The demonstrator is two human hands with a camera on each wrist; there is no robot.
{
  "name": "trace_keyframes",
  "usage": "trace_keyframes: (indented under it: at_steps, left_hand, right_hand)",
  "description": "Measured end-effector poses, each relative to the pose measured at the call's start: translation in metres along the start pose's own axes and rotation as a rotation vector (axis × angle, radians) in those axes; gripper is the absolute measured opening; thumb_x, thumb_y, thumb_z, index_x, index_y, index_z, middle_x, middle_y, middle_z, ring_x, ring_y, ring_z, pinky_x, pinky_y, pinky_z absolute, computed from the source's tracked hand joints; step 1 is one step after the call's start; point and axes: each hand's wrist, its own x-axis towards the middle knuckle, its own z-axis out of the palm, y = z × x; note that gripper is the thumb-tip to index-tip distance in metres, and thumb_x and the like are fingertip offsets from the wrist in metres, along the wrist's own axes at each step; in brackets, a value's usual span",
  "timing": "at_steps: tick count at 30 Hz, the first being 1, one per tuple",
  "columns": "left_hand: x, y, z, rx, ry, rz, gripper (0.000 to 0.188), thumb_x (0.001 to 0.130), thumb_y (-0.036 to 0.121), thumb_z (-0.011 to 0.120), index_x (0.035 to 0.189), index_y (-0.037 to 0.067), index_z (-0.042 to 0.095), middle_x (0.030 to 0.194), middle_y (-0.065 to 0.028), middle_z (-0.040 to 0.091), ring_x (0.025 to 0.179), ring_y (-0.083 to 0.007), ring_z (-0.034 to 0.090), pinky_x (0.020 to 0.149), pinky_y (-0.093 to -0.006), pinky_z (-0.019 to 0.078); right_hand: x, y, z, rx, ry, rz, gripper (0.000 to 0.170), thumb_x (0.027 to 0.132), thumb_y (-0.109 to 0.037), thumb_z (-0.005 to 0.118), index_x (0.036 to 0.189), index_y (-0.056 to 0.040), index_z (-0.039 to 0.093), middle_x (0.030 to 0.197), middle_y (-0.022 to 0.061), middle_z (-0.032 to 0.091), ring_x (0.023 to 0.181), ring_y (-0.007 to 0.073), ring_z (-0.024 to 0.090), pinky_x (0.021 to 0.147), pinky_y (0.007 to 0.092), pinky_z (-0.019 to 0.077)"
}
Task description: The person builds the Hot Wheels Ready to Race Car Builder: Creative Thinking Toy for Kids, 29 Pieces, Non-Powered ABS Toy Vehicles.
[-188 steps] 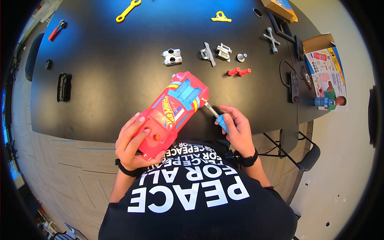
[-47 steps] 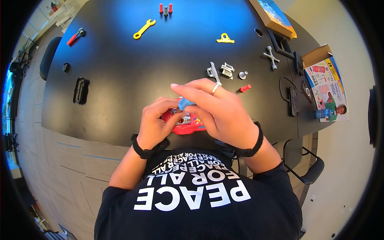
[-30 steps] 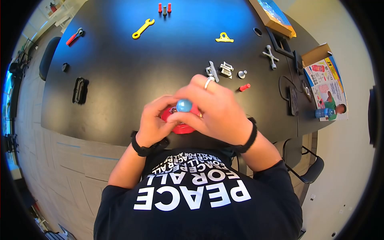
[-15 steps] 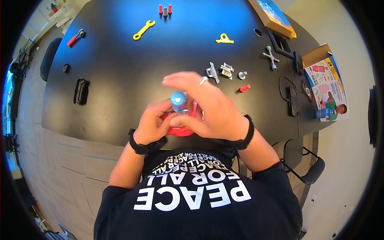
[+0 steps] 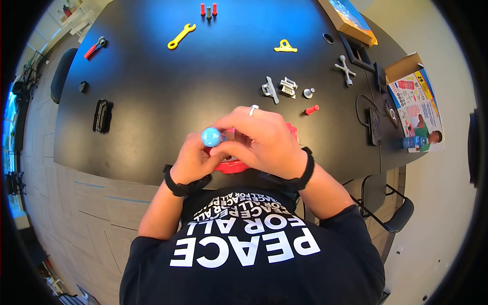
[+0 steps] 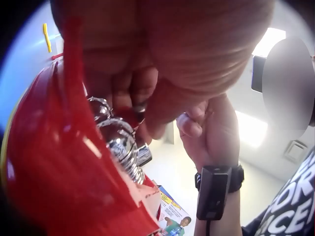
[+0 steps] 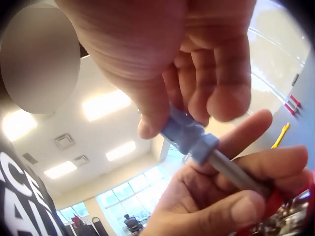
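Observation:
A red toy car sits at the table's near edge, largely covered by both hands. Chrome engine parts show on it in the left wrist view. My right hand grips the blue handle of a screwdriver, whose handle leans left. Around the shaft's lower end, my left hand pinches a small red screw between thumb and fingers. Whether the screw touches the car is hidden.
Beyond the hands lie grey parts, a red screw, a yellow bracket, a yellow wrench and a cross wrench. A black case lies left; a bottle stands right.
Since 6.3 seconds ago, the car has been lowered and chrome parts put on it; one nearby red screw has left its spot. Over the last half second, the screwdriver handle has tipped left and my right fingers have curled.

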Motion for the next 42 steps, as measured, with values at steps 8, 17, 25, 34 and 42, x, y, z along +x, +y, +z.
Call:
trace_keyframes:
  at_steps: [8,17,25,34,42]
  left_hand:
    - [0.007,0.010,0.008,0.189,0.054,0.160,0.024,0.097,0.001,0.073,0.121,0.002,0.076,0.102,-0.0129,0.081,0.088,-0.0275,0.077,0.080,-0.0340,0.0600]
    - [0.006,0.018,0.014,0.119,-0.002,0.054,0.047,0.095,-0.011,0.071,0.140,0.001,0.069,0.110,-0.0107,0.084,0.089,-0.0201,0.074,0.080,-0.0321,0.0602]
    - [0.002,0.015,0.016,0.059,0.028,-0.024,0.041,0.095,-0.010,0.071,0.135,0.001,0.072,0.110,-0.0112,0.084,0.101,-0.0241,0.077,0.086,-0.0341,0.0620]
    - [0.005,0.042,0.012,0.045,0.118,0.136,0.048,0.092,-0.009,0.077,0.139,-0.005,0.069,0.130,-0.0217,0.077,0.113,-0.0255,0.076,0.099,-0.0377,0.0607]
    - [-0.010,0.036,0.021,-0.392,0.341,0.173,0.033,0.091,-0.010,0.081,0.124,-0.008,0.076,0.125,-0.0259,0.078,0.109,-0.0299,0.078,0.097,-0.0386,0.0636]
  right_hand:
    - [0.000,0.009,0.017,0.179,0.059,-0.059,0.037,0.091,-0.007,0.086,0.125,-0.0057,0.074,0.105,0.0105,0.076,0.092,0.0239,0.069,0.083,0.0355,0.0555]
    - [-0.046,0.018,-0.079,0.009,0.435,0.401,0.019,0.094,-0.002,0.076,0.112,-0.0051,0.071,0.106,0.0142,0.067,0.096,0.0335,0.067,0.088,0.0399,0.0551]
    - [-0.123,0.114,-0.088,-0.618,0.379,0.599,0.033,0.090,-0.012,0.086,0.121,-0.0071,0.076,0.103,0.0176,0.076,0.099,0.0382,0.073,0.088,0.0453,0.0570]
    - [-0.081,0.027,-0.057,0.183,0.458,0.572,0.018,0.098,-0.008,0.083,0.113,-0.0006,0.076,0.096,0.0064,0.079,0.090,0.0113,0.073,0.079,0.0284,0.0571]
    - [-0.054,-0.006,0.022,0.656,0.193,0.371,0.031,0.100,-0.006,0.078,0.129,-0.0020,0.065,0.114,0.0066,0.074,0.104,0.0118,0.068,0.090,0.0306,0.0544]
